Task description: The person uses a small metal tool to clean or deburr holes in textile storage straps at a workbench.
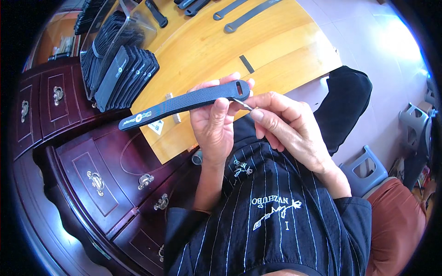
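My left hand [212, 126] is closed round a long black fabric strap [184, 101], with the thumb pressed along its lower edge. The strap has a rounded end with an oblong slot near my fingertips, and white printing toward its other end, which sticks out to the left. In a pinch between thumb and fingers, my right hand [290, 131] holds a thin pointed metal tool [244, 105]. Its tip meets the strap's edge just below the slotted end; whether it goes into the fabric I cannot tell. Part of the tool is hidden by my fingers.
Several similar black straps [129, 76] stand stacked by a clear plastic holder [120, 39] at the left of the wooden table [285, 46]. More straps [248, 18] and a short black strip [247, 64] lie on it. Dark red drawers [94, 181] stand left; a grey-blue stool [366, 170] stands right.
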Motion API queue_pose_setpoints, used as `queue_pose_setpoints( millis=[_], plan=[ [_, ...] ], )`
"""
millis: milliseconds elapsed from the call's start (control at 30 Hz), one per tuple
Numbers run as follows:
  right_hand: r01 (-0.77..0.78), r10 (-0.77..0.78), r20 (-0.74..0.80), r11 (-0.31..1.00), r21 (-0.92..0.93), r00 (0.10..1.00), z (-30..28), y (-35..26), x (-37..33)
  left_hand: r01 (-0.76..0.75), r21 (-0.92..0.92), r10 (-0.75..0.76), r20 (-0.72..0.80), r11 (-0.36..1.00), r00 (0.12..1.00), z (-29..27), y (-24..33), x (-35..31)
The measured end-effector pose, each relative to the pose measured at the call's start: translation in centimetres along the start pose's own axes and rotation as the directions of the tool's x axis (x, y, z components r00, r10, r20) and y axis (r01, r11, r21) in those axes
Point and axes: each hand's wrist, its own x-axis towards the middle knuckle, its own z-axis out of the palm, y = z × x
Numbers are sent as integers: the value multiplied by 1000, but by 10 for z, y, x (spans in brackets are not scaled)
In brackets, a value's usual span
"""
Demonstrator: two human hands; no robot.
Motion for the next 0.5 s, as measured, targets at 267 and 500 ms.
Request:
queue_pose_setpoints(
  millis=[267,500],
  plan=[
    [-21,22,-14,999,30,1000,-2,0,3,-162,166,160,23,973,987,-3,-6,1],
    [86,-86,7,984,-155,996,-2,-2,4,-116,178,133,-86,977,987,-6,-3,2]
  ],
)
